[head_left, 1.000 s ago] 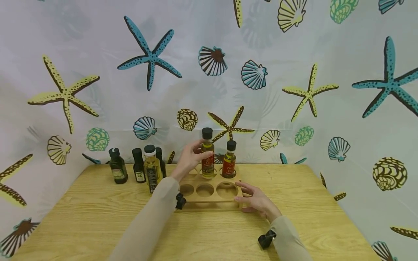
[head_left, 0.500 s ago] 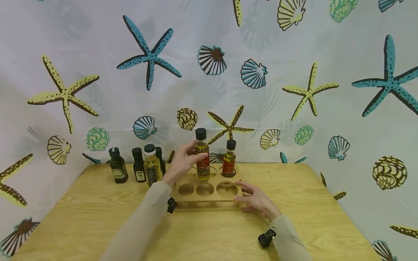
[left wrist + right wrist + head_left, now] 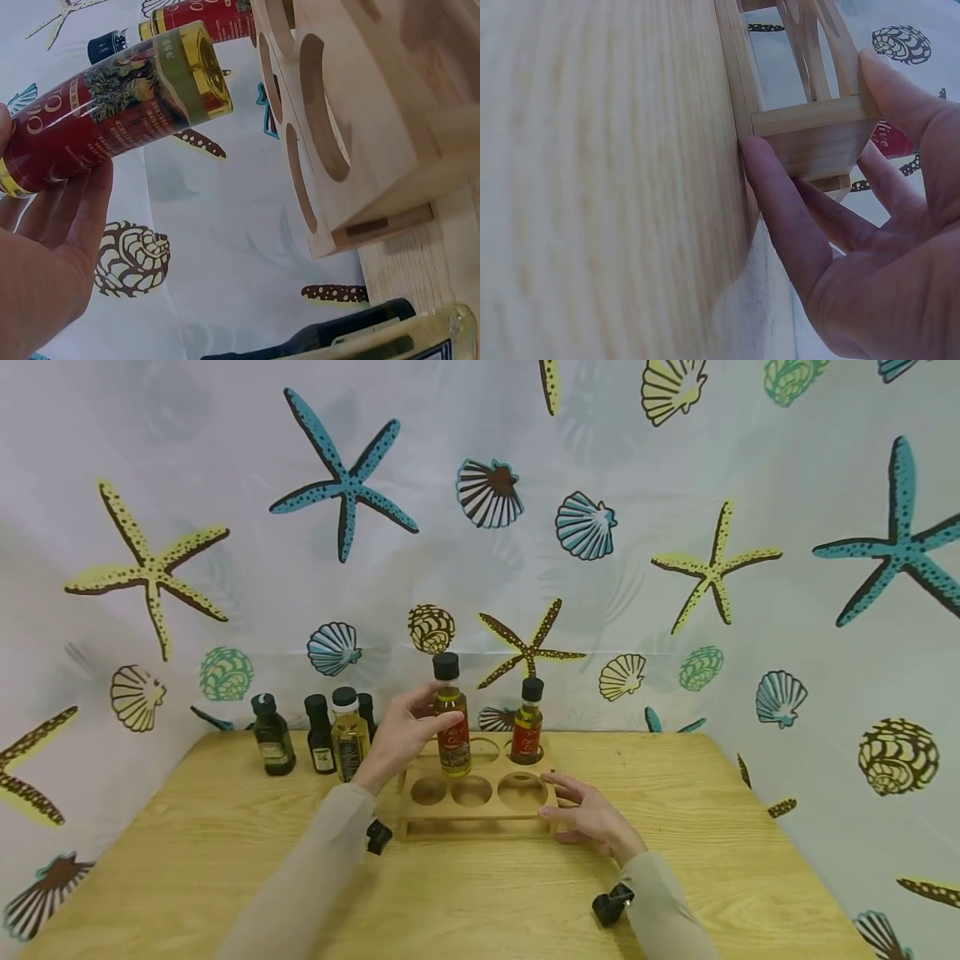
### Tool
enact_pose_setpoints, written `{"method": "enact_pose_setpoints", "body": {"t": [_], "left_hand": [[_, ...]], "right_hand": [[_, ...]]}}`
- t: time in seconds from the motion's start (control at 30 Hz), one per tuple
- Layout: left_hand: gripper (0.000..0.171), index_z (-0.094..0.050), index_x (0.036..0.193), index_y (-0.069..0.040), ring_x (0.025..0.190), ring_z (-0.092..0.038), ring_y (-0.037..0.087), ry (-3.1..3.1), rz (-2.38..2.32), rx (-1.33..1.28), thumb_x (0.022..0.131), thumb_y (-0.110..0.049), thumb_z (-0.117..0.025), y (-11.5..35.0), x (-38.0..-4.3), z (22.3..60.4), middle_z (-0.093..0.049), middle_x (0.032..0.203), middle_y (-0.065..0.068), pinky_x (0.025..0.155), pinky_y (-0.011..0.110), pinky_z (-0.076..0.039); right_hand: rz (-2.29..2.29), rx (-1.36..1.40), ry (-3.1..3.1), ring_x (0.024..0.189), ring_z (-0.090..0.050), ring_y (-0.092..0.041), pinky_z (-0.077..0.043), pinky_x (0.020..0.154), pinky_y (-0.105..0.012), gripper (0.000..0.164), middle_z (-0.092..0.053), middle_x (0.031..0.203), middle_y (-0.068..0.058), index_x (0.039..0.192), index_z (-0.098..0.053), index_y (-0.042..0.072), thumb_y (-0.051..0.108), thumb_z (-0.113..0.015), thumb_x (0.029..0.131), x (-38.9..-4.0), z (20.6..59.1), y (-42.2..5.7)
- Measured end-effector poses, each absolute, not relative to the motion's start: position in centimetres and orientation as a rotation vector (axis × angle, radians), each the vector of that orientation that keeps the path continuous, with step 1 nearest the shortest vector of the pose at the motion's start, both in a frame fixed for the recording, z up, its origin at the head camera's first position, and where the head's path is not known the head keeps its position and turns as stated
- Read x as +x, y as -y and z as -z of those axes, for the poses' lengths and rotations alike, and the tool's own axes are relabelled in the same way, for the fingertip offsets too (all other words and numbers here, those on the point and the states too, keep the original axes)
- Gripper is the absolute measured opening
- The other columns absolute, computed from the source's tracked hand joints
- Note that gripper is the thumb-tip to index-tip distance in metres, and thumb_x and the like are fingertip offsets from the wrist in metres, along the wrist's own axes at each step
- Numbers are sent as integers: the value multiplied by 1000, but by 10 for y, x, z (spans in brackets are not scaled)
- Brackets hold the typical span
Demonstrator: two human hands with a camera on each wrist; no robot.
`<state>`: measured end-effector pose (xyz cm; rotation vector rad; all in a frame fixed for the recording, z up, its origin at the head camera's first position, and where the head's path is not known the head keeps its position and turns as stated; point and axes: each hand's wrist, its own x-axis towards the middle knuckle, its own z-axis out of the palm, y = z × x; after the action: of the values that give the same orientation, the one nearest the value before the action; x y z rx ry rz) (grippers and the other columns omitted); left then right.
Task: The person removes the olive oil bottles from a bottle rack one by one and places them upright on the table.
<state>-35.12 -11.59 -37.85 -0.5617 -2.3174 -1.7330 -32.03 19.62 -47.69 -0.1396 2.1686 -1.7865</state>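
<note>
In the head view my left hand (image 3: 401, 732) grips an olive oil bottle (image 3: 453, 739) with a black cap and red label, upright over the back left part of a wooden bottle rack (image 3: 487, 806). The left wrist view shows the base of that oil bottle (image 3: 142, 105) clear of the rack (image 3: 375, 135) and its round holes. A second red-labelled bottle (image 3: 527, 731) stands in the rack's back right hole. My right hand (image 3: 592, 822) holds the rack's right end, thumb and fingers spread around its corner, as the right wrist view shows on the end panel (image 3: 817, 135).
Left of the rack stand several bottles: a dark green one (image 3: 274, 743), a slim dark one (image 3: 321, 743), a pale yellow oil bottle (image 3: 349, 739) and another dark one behind it. A patterned curtain (image 3: 480, 568) hangs behind the wooden table (image 3: 480, 893).
My left hand has moved left with the olive oil bottle, from over the rack's back middle hole to over its back left part. My right hand stays at the rack's end.
</note>
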Motion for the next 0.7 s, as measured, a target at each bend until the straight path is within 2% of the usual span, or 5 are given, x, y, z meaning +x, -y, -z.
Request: {"method": "enact_pose_setpoints", "body": {"t": [0.23, 0.43, 0.7], "left_hand": [[48, -61, 133, -20, 110, -65, 30, 2319, 1753, -515, 88, -26, -76, 131, -345, 379, -67, 125, 10, 90, 48, -54], [51, -62, 133, -20, 107, -66, 29, 2317, 1712, -505, 86, -33, -77, 140, -341, 377, -68, 122, 9, 90, 44, -55], [53, -63, 132, -24, 102, -68, 20, 2360, 1642, -501, 84, -43, -76, 151, -336, 382, -68, 120, 4, 89, 42, -55]], "right_hand": [[1780, -156, -2172, 137, -40, -44, -59, 81, -43, 68, -27, 158, -22, 147, -47, 26, 26, -77, 86, -321, 478, -196], [1794, -156, -2160, 140, -36, -43, -59, 81, -41, 69, -25, 159, -21, 147, -47, 27, 26, -78, 85, -321, 480, -198], [1779, -162, -2165, 138, -40, -43, -59, 81, -43, 68, -26, 159, -22, 148, -46, 26, 26, -76, 87, -320, 478, -198]]}}
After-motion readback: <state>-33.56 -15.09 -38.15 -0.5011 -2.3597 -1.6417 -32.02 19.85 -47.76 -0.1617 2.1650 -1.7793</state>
